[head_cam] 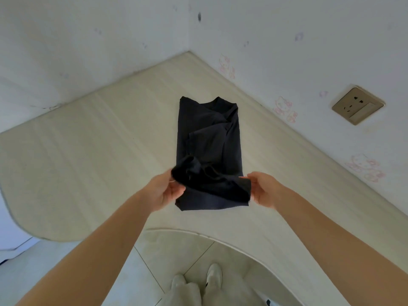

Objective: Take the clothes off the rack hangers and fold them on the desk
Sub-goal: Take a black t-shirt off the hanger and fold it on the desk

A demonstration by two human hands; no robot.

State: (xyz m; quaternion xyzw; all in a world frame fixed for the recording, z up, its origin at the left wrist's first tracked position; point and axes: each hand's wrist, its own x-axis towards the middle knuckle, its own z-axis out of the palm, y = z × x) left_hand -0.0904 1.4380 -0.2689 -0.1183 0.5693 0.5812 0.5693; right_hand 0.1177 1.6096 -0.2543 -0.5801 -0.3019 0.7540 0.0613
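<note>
Left hand [164, 191]: fingers curled, pinching the bunched near-left corner of the black shirt [209, 138]. Black shirt: folded into a long strip, lying on the pale desk [88, 140], collar toward the wall corner, near hem lifted. Right hand [262, 189]: thumb and fingers pinching the near-right hem corner. Wall socket [357, 105]: far right.

A dark shirt [208, 138] lies on the pale desk [88, 151], folded into a long narrow strip with its collar toward the corner where two white walls meet. The left hand [164, 191] pinches the near left corner of the hem, and the right hand [263, 189] pinches the near right corner, lifting that end off the desk. A wall socket [357, 104] sits on the right wall.
</note>
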